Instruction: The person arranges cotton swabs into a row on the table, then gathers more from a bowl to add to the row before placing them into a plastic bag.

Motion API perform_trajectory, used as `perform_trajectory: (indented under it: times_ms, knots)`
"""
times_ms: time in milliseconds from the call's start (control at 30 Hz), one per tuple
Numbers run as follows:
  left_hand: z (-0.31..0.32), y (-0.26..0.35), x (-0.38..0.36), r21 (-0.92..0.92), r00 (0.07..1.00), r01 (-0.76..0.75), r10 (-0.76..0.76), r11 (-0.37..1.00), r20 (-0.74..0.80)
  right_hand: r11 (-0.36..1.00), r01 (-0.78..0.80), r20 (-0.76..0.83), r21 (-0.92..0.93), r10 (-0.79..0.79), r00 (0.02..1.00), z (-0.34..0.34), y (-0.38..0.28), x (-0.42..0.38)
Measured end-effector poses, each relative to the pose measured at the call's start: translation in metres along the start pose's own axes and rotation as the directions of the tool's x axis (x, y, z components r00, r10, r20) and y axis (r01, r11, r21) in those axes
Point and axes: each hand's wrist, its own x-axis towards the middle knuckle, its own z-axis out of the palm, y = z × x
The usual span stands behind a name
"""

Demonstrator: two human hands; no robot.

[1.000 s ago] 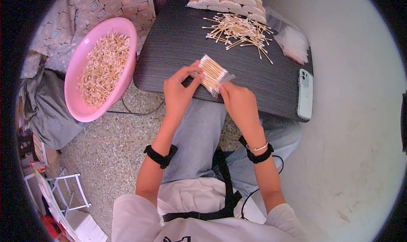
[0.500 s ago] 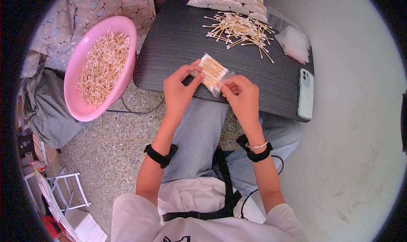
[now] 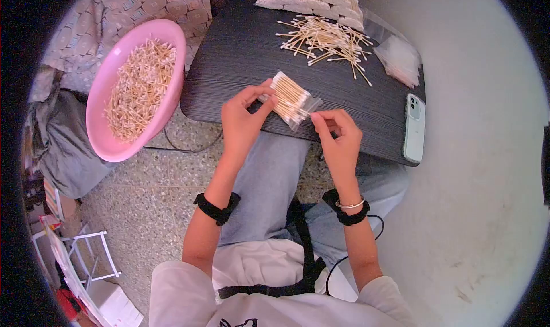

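A small clear plastic bag [image 3: 296, 121] packed with cotton swabs [image 3: 290, 92] is held tilted over the table's near edge. My left hand [image 3: 243, 112] is closed on the bag's left side, thumb and fingers pinching it. At the bag's right end, beside its loose clear flap, my right hand [image 3: 338, 132] has thumb and forefinger pressed together. What lies between those fingertips is too small to make out. Beyond the bag, a loose heap of cotton swabs [image 3: 326, 40] is spread on the dark table [image 3: 229, 58].
Filled swab packs [image 3: 309, 0] are stacked at the table's far edge. Empty clear bags [image 3: 396, 60] and a phone [image 3: 414, 129] lie on the right, near the wall [image 3: 475, 155]. A pink basin [image 3: 97, 121] of swabs stands at the left.
My right hand has drawn back slightly right and down from the bag, uncovering more of its flap. My left hand keeps its hold in nearly the same place.
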Motion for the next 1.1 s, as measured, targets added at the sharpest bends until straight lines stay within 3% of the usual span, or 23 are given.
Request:
perform_trajectory:
  times_ms: [467, 567, 667, 767, 1100]
  knots:
    - [0.0, 0.001, 0.0, -0.039, 1.0, 0.003, -0.002, 0.999, 0.007, 0.986, 0.076, 0.014, -0.15, -0.075, 0.997, 0.013, -0.003, -0.003]
    - [-0.001, -0.001, 0.002, -0.046, 1.0, 0.001, 0.0, 0.999, 0.015, 0.984, -0.128, 0.001, 0.126, 0.129, 0.992, 0.015, 0.007, -0.002]
    - [-0.001, -0.001, 0.002, -0.042, 1.0, 0.002, -0.001, 0.999, 0.017, 0.882, -0.331, 0.134, 0.335, 0.303, 0.944, 0.007, 0.002, -0.004]
    - [0.0, -0.003, 0.001, -0.058, 1.0, 0.011, -0.01, 0.998, 0.018, 0.869, -0.271, 0.124, 0.414, 0.241, 0.963, 0.013, 0.008, -0.004]
    - [0.0, -0.001, 0.001, -0.052, 1.0, 0.008, -0.007, 0.999, 0.005, 0.88, -0.305, 0.101, 0.364, 0.289, 0.952, 0.011, -0.001, -0.001]
